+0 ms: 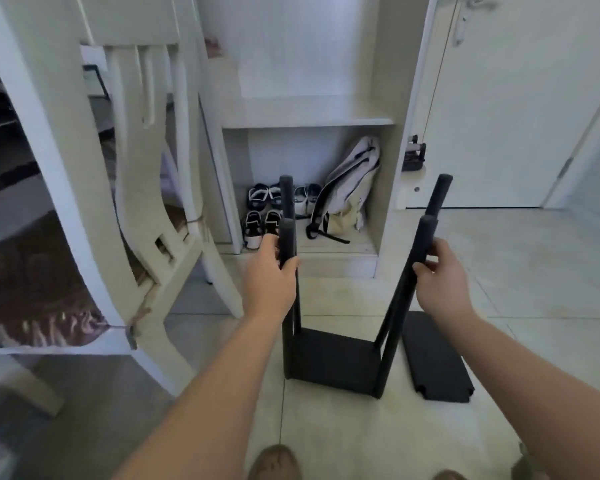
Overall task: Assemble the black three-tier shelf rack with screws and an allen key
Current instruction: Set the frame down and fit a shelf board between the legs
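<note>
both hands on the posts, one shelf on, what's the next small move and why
Probably let go with the right hand and reach for the loose shelf panel lying flat on the floor: the four posts stand upright in the bottom shelf with nothing above it.

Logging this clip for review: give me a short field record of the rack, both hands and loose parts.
rack: bottom shelf with four posts standing on it, on the tiled floor
left hand: grips the near-left post
right hand: grips the near-right post
loose part: black shelf panel flat on floor, right of rack
upper tiers: not yet fitted
screws, allen key: not visible
</note>
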Available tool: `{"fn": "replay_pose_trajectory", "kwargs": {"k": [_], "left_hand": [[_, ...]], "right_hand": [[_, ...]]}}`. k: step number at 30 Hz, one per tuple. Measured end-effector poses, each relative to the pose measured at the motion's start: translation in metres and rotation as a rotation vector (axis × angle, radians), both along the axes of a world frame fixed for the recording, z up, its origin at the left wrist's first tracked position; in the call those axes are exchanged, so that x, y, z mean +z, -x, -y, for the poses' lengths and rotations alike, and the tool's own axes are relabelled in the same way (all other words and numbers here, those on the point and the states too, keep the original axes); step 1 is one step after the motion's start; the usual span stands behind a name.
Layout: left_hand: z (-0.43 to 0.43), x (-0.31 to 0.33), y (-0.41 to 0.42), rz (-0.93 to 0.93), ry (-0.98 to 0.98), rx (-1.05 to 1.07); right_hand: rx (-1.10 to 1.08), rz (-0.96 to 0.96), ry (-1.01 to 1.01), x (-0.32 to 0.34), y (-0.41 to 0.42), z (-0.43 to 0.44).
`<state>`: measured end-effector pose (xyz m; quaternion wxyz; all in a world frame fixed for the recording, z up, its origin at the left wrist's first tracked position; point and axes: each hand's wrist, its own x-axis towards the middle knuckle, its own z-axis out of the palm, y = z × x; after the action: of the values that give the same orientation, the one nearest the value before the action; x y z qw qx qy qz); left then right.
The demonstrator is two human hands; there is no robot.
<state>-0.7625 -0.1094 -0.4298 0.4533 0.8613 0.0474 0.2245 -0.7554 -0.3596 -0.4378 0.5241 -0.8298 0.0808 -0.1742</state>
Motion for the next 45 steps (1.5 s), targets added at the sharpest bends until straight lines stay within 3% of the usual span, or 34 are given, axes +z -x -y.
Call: {"fn": "replay_pose_trajectory", "kwargs": {"k": [12,17,23,35,38,40,42,45], "left_hand": [[0.007,-0.025,-0.05,-0.028,0.013,0.044],[0.0,-0.031,-0.054,-0.059,0.055,0.046],[-0.006,-0.05,-0.05,-0.254,0.045,0.009],[-0.002,-0.056,-0.044,-0.21,0.129,0.104],[-0.001,-0.056,-0.035,-0.42,0.172,0.158],[-0.002,-0.057,-0.025,-0.738,-0.009,0.15],[0.005,-0.059,-0.017,-0.996,-0.151,0.01],[0.029,-0.064,-0.017,-1.094,-0.2,-0.268]], "right_hand": [[0.051,0.081,0.022,-0.04,-0.06,-0.007],[0.078,-0.042,0.037,-0.057,-0.061,-0.003],[0.078,-0.173,0.082,-0.066,-0.059,0.007],[0.11,-0.166,0.019,-0.07,-0.054,0.005],[0.117,-0.188,0.0,-0.069,-0.05,0.015],[0.16,-0.232,0.031,-0.069,-0.045,0.025],[0.201,-0.293,0.096,-0.07,-0.037,0.04],[0.212,-0.371,0.158,-0.075,-0.024,0.069]]}}
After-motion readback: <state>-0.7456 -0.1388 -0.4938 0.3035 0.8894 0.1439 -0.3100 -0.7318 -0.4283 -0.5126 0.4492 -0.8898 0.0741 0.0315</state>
